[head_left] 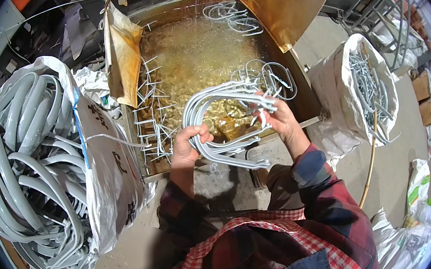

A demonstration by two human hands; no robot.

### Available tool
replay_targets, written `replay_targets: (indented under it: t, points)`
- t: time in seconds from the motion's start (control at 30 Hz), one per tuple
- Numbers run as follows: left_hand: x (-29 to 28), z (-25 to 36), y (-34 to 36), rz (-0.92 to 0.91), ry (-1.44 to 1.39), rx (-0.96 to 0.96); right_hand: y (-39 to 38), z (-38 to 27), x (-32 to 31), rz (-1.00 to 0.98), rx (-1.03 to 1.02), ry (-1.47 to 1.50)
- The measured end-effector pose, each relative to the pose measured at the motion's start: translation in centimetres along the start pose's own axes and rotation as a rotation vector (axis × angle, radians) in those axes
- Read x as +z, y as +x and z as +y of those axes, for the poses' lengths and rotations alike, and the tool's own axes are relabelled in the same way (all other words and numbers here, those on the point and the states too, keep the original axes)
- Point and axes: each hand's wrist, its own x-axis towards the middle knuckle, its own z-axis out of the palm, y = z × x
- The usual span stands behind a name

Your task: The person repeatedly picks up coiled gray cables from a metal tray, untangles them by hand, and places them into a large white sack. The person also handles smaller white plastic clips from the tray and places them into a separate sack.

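Note:
A bundle of curved grey plastic parts [219, 92], nested in C shapes, is held up between both hands over the near edge of a water-filled tank [300, 78]. My left hand [189, 143] is closed at the rounded left side of the bundle. My right hand [282, 119] grips the ends at the right, its fingers partly hidden by the parts. Behind the bundle, looped grey parts [281, 80] float in the yellowish water, and more loops [243, 25] lie at the far right. Thin branched grey pieces [154, 123] line the tank's left side.
At left stands a large white sack [110, 174] filled with big curved grey parts [30, 179]. Another white sack [329, 77], holding thin grey pieces [367, 81], is to the right. Stained sheets [124, 54] flank the tank's far part. Bags [401, 241] lie at lower right.

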Motion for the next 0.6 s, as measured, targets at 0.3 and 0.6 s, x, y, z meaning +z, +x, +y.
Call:
replay_targets:
  t: [0.3, 0.6]
  points:
    - [-0.6, -0.3, 0.6, 0.242, -0.167, 0.045, 2.0, 1.5, -0.4, 0.327, -0.407, -0.413]
    - [2.1, -1.6, -0.3, 0.293, 0.028, 0.220, 3.1, 3.3, 0.3, 0.997, -0.913, -1.509]
